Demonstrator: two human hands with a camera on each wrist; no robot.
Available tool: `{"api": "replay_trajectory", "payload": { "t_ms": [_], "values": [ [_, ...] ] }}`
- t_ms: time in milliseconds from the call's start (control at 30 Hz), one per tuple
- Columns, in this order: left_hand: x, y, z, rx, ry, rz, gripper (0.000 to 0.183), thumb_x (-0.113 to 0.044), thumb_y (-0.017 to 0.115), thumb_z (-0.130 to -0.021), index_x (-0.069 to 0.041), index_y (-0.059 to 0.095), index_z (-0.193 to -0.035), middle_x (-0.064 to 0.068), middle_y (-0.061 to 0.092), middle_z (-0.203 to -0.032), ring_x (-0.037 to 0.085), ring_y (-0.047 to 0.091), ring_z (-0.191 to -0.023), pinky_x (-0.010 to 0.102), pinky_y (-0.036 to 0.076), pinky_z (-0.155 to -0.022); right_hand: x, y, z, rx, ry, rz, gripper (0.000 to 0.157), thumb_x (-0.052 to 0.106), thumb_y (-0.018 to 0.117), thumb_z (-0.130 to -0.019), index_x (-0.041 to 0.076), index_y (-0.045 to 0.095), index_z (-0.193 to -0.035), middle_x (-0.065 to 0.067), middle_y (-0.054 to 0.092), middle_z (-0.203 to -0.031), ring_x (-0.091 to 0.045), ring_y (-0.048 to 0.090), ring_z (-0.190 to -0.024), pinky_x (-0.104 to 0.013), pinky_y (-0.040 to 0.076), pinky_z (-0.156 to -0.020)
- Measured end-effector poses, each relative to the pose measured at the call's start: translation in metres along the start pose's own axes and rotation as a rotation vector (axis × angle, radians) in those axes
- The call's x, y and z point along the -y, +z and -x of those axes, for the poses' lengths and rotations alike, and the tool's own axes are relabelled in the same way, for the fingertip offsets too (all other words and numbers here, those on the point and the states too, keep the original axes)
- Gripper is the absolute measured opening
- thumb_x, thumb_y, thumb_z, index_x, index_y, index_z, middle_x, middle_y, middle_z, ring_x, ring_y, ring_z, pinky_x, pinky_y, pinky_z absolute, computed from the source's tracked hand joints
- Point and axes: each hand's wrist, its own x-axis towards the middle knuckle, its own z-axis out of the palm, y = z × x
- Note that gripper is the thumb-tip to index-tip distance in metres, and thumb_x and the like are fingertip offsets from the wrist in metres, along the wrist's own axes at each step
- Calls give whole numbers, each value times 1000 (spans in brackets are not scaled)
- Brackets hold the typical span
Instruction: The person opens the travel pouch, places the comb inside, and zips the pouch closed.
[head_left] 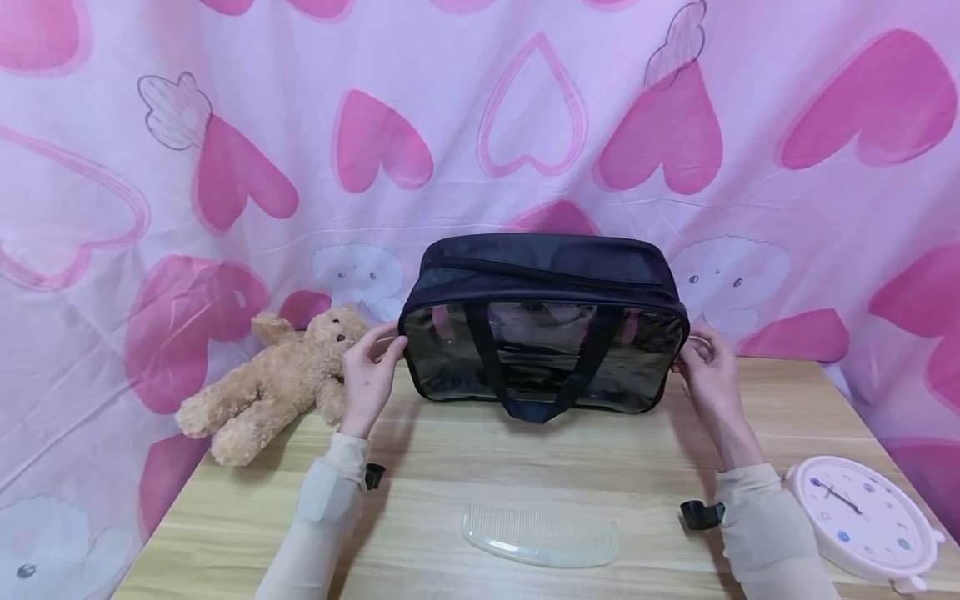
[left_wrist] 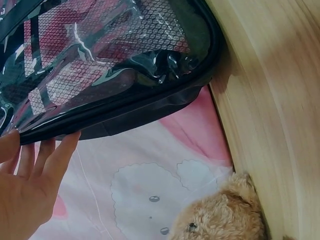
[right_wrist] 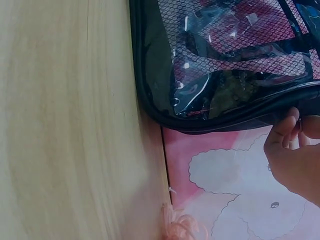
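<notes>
Lying nearest: pale comb, teeth toward the black bag.
Left hand: pinching the bag's left end between thumb and fingers.
Right hand: well apart from the left, seemingly pinching the right end; fingertips partly hidden.
Black bag: on the table's far side, long axis left to right, clear front facing the person, handle hanging down.
Backdrop: heart-print cloth.

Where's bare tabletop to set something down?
Widest: between the black bag and comb. Smaller: behind the clock, right of the right hand; and front left, between teddy bear and left sleeve. Crowded: bear close beside left hand, clock close beside right sleeve.
</notes>
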Motion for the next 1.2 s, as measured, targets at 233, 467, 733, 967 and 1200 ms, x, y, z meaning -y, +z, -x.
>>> {"api": "replay_trajectory", "payload": {
  "t_ms": [233, 467, 733, 967, 1200],
  "values": [
    [-2, 0, 0, -25, 6, -39, 21, 8, 62, -87, 16, 62, -107, 30, 63, -98, 14, 65, -82, 30, 55, -73, 4, 1, 0, -97, 4, 111, 9, 5, 61, -92, 12, 62, -97, 5, 63, -72, -4, 57, -57, -14, 44, -43],
    [-2, 1, -2, -22, -92, -12, 23, 1, 64, -89, 13, 61, -108, 17, 65, -98, 12, 64, -86, 22, 50, -79, 7, 3, -1, -174, -34, 119, 11, 2, 63, -89, 12, 67, -88, 3, 64, -71, -6, 60, -57, -13, 48, -53],
    [-1, 0, -1, -26, -99, 68, 23, 2, 64, -88, 12, 61, -108, 13, 64, -98, 13, 63, -89, 28, 50, -83, 12, 3, -2, -200, -36, 65, 7, 2, 66, -88, 8, 69, -88, -1, 65, -73, -10, 61, -60, -17, 51, -57],
    [-2, 0, 1, -44, -54, 70, 23, 3, 65, -87, 11, 61, -108, 24, 63, -99, 12, 62, -90, 35, 49, -86, 26, 1, -4, -115, -83, 174, 14, 3, 64, -90, 14, 70, -83, 3, 67, -74, -6, 63, -62, -17, 52, -62],
    [-2, -2, -1, -30, -14, 63, 22, 3, 65, -87, 11, 62, -108, 25, 63, -103, 14, 62, -91, 30, 50, -82, 39, -2, -5, -48, -179, 203, 17, -4, 61, -89, 9, 70, -83, 2, 67, -73, -6, 63, -62, -16, 52, -61]
  ]
}}
